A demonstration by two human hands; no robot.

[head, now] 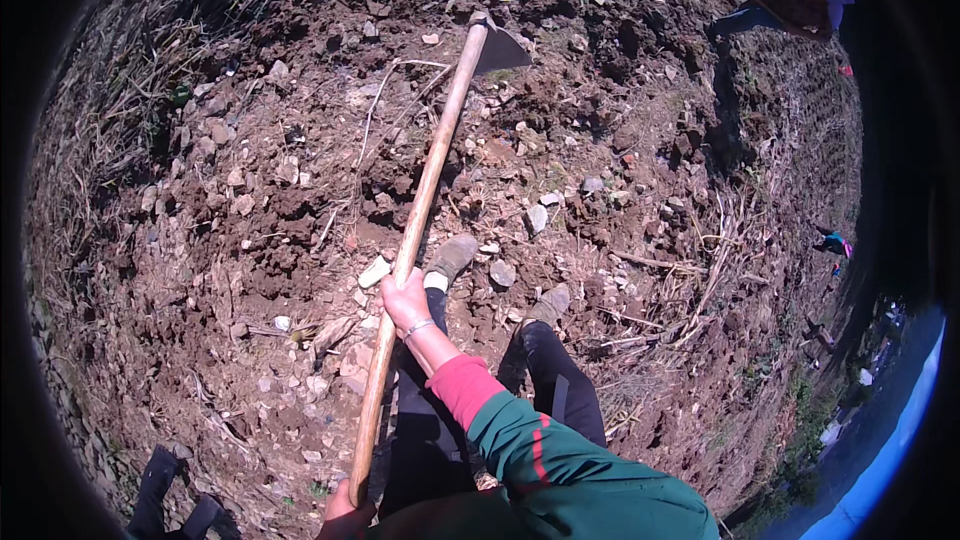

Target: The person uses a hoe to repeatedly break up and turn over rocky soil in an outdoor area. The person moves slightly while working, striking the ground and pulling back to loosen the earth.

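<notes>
A long-handled hoe is in both my hands, its wooden handle (439,150) slanting up and away from me. My right hand (405,301) grips the shaft below its middle; a bracelet circles that wrist. At the bottom edge, my left hand (349,514) is closed around the butt end and partly cut off by the frame. The dark metal hoe blade (501,51) is at the far end, over broken brown soil (517,116). Whether it touches the ground I cannot tell. My shoes (452,255) stand on stony soil just right of the handle.
Loose stones (537,217) and clods lie all around. Dry stalks (712,270) are heaped at right, with more dry plant litter (127,97) at left. Another person (799,0) is at the upper right. Dark legs or boots (154,491) show at lower left.
</notes>
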